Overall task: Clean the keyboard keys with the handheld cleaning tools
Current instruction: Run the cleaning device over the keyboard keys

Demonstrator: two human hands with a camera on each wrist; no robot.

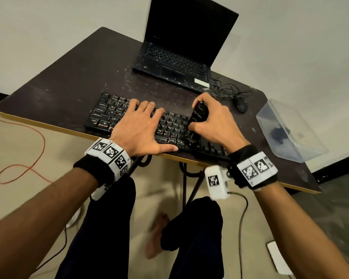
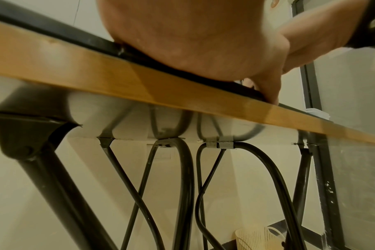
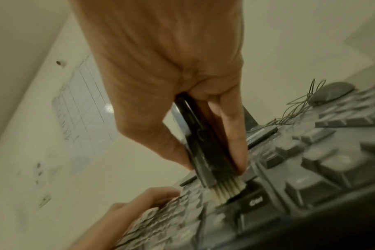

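Observation:
A black keyboard (image 1: 109, 113) lies along the near edge of the dark table (image 1: 69, 81). My left hand (image 1: 141, 125) lies flat on its middle keys with fingers spread, the thumb along the keyboard's front edge. My right hand (image 1: 214, 121) grips a black handheld cleaning brush (image 1: 196, 117), held nearly upright. In the right wrist view the brush (image 3: 199, 140) has its pale bristles (image 3: 223, 189) pressed onto the keys beside the Ctrl key (image 3: 255, 203). In the left wrist view only the heel of my left hand (image 2: 193, 42) shows, above the table's wooden edge (image 2: 139, 81).
An open black laptop (image 1: 181, 57) stands at the back of the table. A black mouse (image 1: 241, 105) with a tangled cable lies to its right. A clear plastic box (image 1: 290, 129) sits at the right edge. Black metal table legs (image 2: 182, 186) run below.

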